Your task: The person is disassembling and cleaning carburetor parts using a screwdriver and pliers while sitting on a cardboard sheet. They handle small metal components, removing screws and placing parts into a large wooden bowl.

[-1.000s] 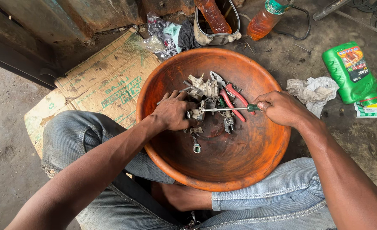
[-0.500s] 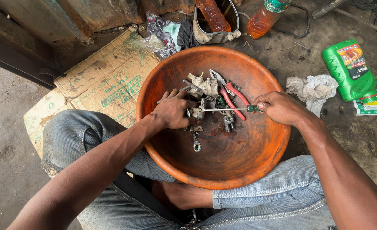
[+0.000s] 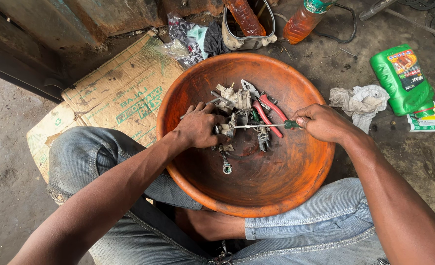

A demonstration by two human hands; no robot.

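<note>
Slippage worried me: my right hand (image 3: 323, 122) gripped the green-handled screwdriver (image 3: 261, 126), its tip on a small metal part (image 3: 226, 129) my left hand (image 3: 198, 128) pinned in the orange basin (image 3: 276, 196); a skid could gouge my fingers (image 3: 212, 109).

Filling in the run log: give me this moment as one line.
left hand: holds small metal part | right hand: grips screwdriver, tip at part | both over orange bowl | red-handled pliers lying in bowl
</note>
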